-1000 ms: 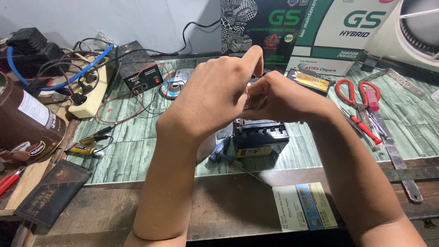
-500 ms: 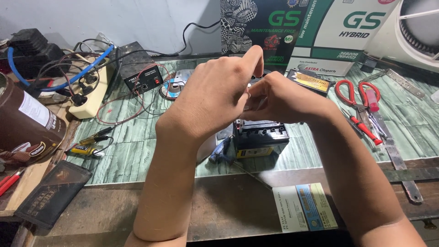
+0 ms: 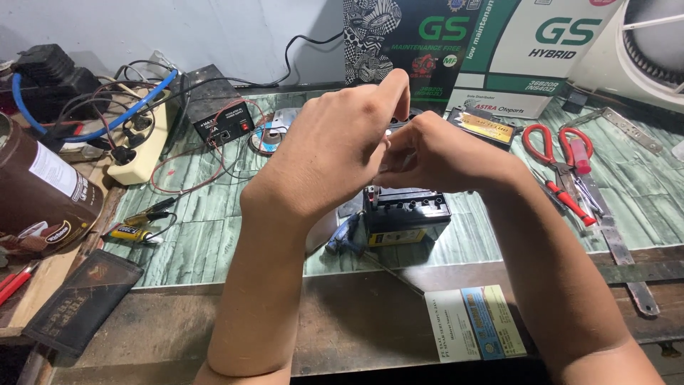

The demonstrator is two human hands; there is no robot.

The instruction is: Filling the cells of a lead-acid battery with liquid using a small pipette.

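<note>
My left hand (image 3: 335, 153) and my right hand (image 3: 442, 153) meet fingertip to fingertip above a small black battery (image 3: 406, 214) with a yellow label, which stands on the green-tiled bench top. The fingers of both hands pinch a small pale piece (image 3: 399, 161) between them; most of it is hidden by the fingers. My left index finger sticks upward. Both hands hover a little above the battery's top, not touching it. A blue-handled screwdriver (image 3: 347, 239) lies against the battery's left side.
Red scissors (image 3: 548, 142), a red screwdriver and a metal strip (image 3: 620, 249) lie at the right. A black power unit (image 3: 221, 117), power strip (image 3: 146, 153) and tangled cables fill the back left. A brown jar (image 3: 39, 192), black pouch (image 3: 82, 299) and leaflet (image 3: 474, 321) sit nearer.
</note>
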